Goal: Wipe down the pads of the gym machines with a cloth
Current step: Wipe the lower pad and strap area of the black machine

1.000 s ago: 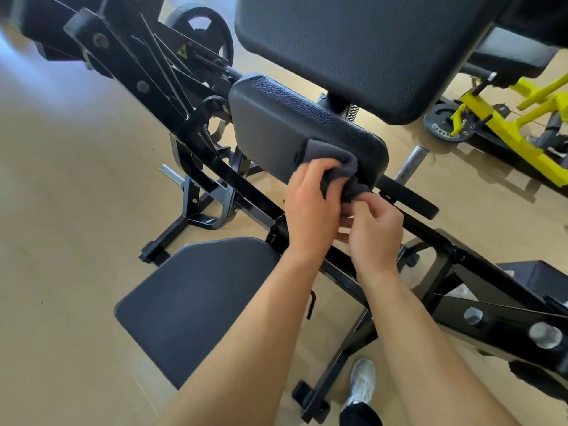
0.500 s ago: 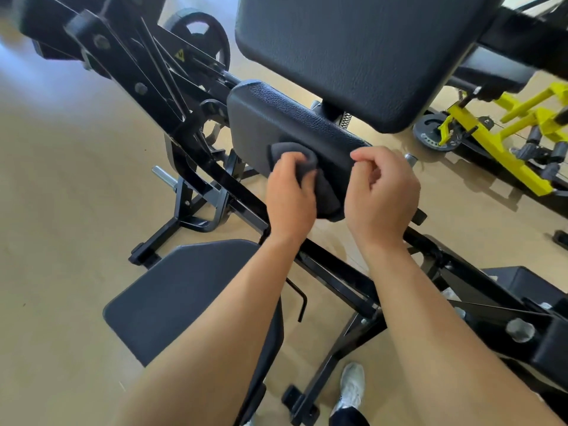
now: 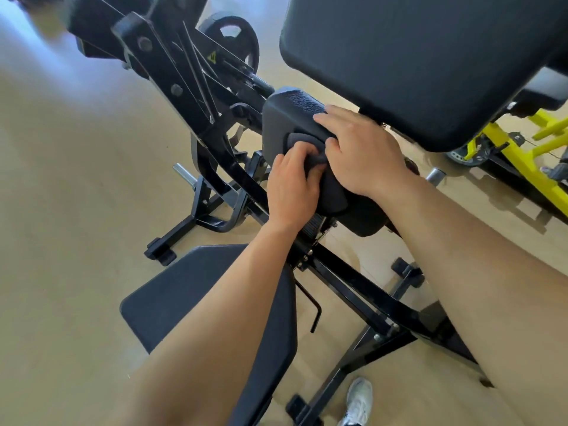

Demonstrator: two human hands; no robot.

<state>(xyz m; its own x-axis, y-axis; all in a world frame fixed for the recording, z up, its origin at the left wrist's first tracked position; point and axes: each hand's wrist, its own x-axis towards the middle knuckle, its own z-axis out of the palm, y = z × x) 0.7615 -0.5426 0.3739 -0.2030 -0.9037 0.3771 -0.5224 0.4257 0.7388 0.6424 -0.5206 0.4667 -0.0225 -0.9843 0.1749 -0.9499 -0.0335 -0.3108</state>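
A small black arm pad (image 3: pixel 284 115) juts from the black machine frame in the middle of the view. A dark grey cloth (image 3: pixel 329 187) lies against its near side. My left hand (image 3: pixel 292 189) grips the cloth with curled fingers. My right hand (image 3: pixel 362 152) lies flat on top of the pad with its fingers stretched out, its thumb beside the cloth. A large black chest pad (image 3: pixel 415 59) fills the upper right. The black seat pad (image 3: pixel 184 299) sits lower left, partly hidden by my left forearm.
The black steel frame (image 3: pixel 347 287) runs diagonally from upper left to lower right. A weight plate (image 3: pixel 229 41) hangs at the top. A yellow machine (image 3: pixel 522 155) stands at the right. A plate peg (image 3: pixel 184 175) sticks out on the left. My white shoe (image 3: pixel 358 401) is at the bottom on the tan floor.
My right hand has opened from a loose fist and come down flat on top of the pad. My left hand has kept hold of the cloth against the pad's near side.
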